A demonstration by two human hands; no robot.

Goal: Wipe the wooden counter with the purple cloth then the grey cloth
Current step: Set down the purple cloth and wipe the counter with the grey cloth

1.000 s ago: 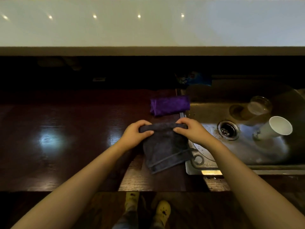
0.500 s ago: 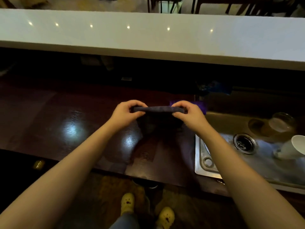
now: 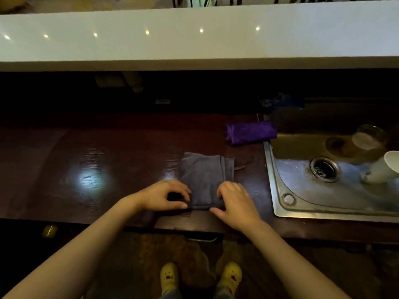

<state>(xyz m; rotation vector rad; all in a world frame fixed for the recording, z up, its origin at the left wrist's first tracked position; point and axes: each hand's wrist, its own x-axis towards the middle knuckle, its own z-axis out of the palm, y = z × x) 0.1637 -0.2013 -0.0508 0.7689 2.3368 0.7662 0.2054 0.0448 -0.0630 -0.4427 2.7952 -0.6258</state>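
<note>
The grey cloth (image 3: 205,175) lies folded flat on the dark wooden counter (image 3: 108,158), just left of the sink. My left hand (image 3: 164,196) pinches its near-left corner between thumb and fingertips. My right hand (image 3: 237,201) holds the near-right corner, fingers on top and thumb under the near edge. The purple cloth (image 3: 251,132) sits folded on the counter behind the grey one, beside the sink's far-left corner; neither hand touches it.
A steel sink (image 3: 278,190) is set into the counter on the right, with a tipped white cup (image 3: 380,169) and a glass (image 3: 364,139) inside. A raised white ledge (image 3: 194,44) runs along the back. The counter stretches left, glossy with a light reflection.
Both hands brought the grey cloth down from mid-air and laid it flat on the counter. The hands are now lower, at its near edge.
</note>
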